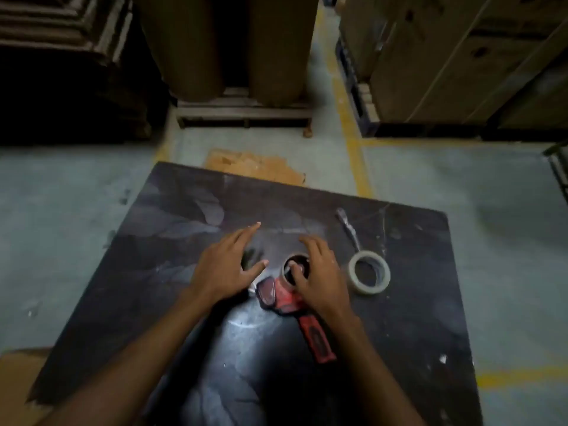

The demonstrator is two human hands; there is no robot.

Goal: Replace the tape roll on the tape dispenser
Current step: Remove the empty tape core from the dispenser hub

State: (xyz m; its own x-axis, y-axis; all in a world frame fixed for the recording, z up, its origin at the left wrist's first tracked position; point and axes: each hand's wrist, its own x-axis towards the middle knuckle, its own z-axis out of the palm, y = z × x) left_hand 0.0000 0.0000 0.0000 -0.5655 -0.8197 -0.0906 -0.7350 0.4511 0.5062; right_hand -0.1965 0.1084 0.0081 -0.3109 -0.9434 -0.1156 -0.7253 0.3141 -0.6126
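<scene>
A red tape dispenser [289, 302] lies flat on a dark table [184, 216], handle pointing toward me. An empty brown cardboard core [290, 262] sits on its hub. My right hand [319, 278] rests over the core, thumb inside the ring and fingers curled around its far rim. My left hand [227, 265] hovers just left of the dispenser head, fingers spread, holding nothing. A white tape roll [368, 273] lies flat to the right of my right hand, with a twisted strip of loose tape [347, 227] trailing away from it.
Beyond the table, large brown paper rolls [227, 47] stand on a wooden pallet. Strapped cardboard boxes [461, 56] are stacked at the back right, dark stacked sheets [61, 56] at the back left. A cardboard scrap [252, 164] lies on the floor.
</scene>
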